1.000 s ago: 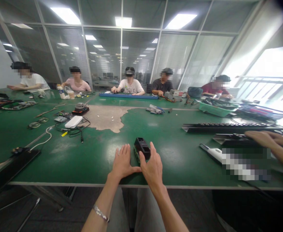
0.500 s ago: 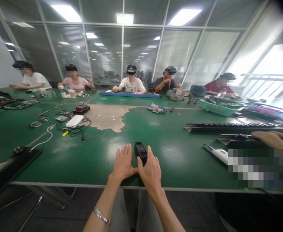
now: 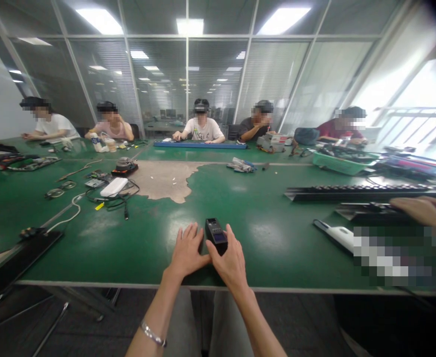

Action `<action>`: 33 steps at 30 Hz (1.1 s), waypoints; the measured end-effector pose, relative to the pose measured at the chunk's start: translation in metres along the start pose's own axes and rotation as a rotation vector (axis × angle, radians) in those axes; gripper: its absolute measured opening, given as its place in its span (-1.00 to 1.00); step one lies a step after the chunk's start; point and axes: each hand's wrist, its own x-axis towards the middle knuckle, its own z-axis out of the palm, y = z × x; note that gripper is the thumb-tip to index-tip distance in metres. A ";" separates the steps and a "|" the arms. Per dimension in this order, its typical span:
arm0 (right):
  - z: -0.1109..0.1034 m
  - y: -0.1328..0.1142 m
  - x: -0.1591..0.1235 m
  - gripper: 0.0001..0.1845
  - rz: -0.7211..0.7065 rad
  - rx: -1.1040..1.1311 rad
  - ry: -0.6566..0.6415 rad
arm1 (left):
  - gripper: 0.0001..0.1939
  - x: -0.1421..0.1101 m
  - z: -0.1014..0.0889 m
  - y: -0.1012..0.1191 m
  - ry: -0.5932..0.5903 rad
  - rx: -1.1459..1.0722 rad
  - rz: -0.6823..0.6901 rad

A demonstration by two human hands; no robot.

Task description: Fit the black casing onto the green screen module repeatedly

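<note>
A black handheld device [image 3: 215, 232] with small keys and a dark little screen lies on the green table [image 3: 136, 248], close to its front edge. My right hand [image 3: 229, 258] straddles the near end, thumb along its left side and stretched fingers along its right. Whether those fingers press on it I cannot tell. Just left of the device, my left hand [image 3: 189, 252] rests palm down, fingers stretched and holding nothing. Its thumb points toward my right hand. A silver bracelet [image 3: 153, 334] circles my left wrist.
Left are a white box [image 3: 114, 187] with black cables, glasses [image 3: 60, 189] and a black panel [image 3: 24, 258]. Right lie black metal rails [image 3: 351, 193], a white-and-black tool [image 3: 342, 238] and a co-worker's hand [image 3: 420, 210]. A green basket [image 3: 342, 166] stands farther back. Several people sit opposite.
My right thumb has shifted slightly left, and more of the device's screen shows. My left hand stays nearly still. Across the table, a person in pink has raised a hand to the head.
</note>
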 end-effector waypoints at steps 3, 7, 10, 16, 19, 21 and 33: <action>-0.002 0.003 -0.001 -0.10 0.041 0.048 -0.010 | -0.36 -0.001 -0.001 0.000 0.023 -0.045 0.009; -0.006 0.002 -0.002 -0.11 0.048 0.098 -0.008 | -0.59 -0.001 -0.001 -0.002 0.091 -0.155 -0.037; -0.007 0.001 -0.003 -0.11 0.034 0.080 -0.004 | -0.59 0.000 -0.001 -0.003 0.150 -0.236 -0.078; -0.004 0.001 -0.004 -0.18 -0.090 -0.001 0.032 | -0.57 0.005 0.002 -0.006 0.223 -0.318 -0.104; -0.003 0.002 -0.004 -0.23 -0.134 -0.037 0.053 | -0.55 0.007 0.004 -0.008 0.229 -0.310 -0.109; -0.002 0.002 -0.005 -0.28 -0.138 -0.058 0.058 | -0.54 0.008 0.007 -0.008 0.212 -0.261 -0.108; -0.001 -0.001 -0.002 -0.37 -0.078 -0.094 0.007 | -0.35 0.004 0.009 -0.003 0.030 0.037 -0.071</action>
